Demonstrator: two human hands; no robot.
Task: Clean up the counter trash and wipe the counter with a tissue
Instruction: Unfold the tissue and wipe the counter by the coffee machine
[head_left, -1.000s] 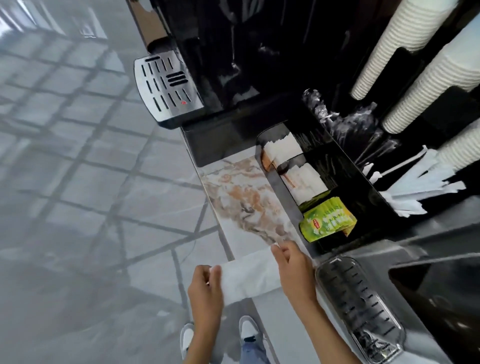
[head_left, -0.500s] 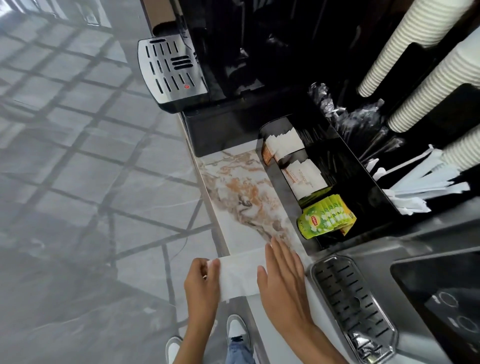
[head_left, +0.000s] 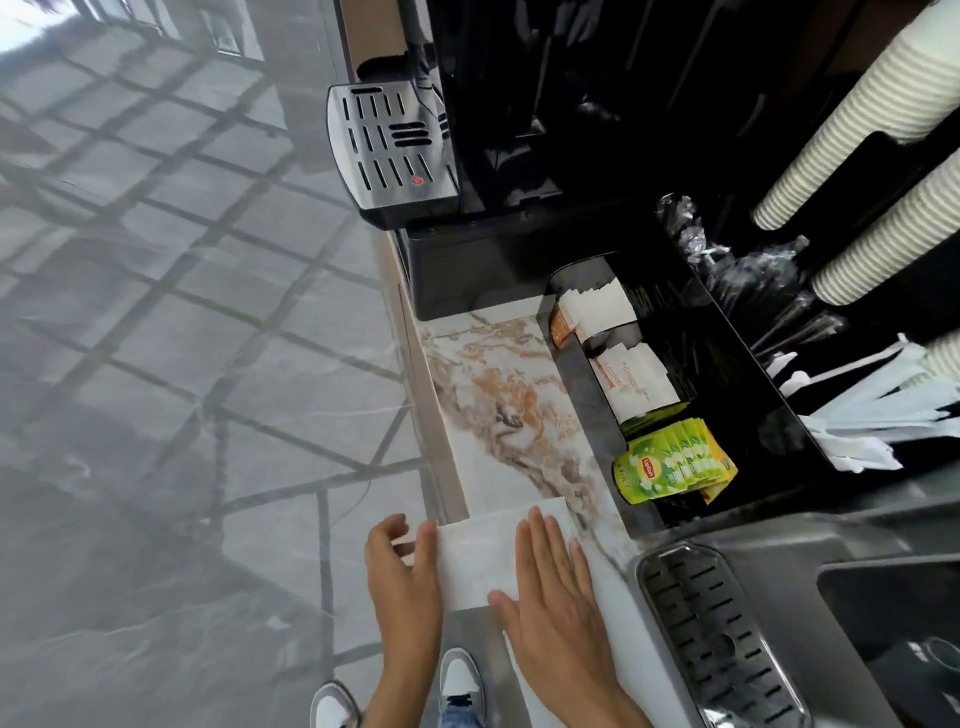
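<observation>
A white tissue lies spread flat on the marble counter, hanging slightly over its near left edge. My right hand rests palm down on the tissue's right part, fingers straight and together. My left hand is at the tissue's left edge beyond the counter's rim, thumb and fingers pinching that edge. No loose trash shows on the bare marble ahead of the tissue.
A black organiser tray with sugar sachets and green tea bags borders the counter's right side. A black coffee machine with a metal drip grille blocks the far end. Another drip tray sits right of my hand.
My right hand has gone from gripping the tissue's far corner to lying flat on top of it. The tissue now lies spread on the counter. My left hand stays at its left edge.
</observation>
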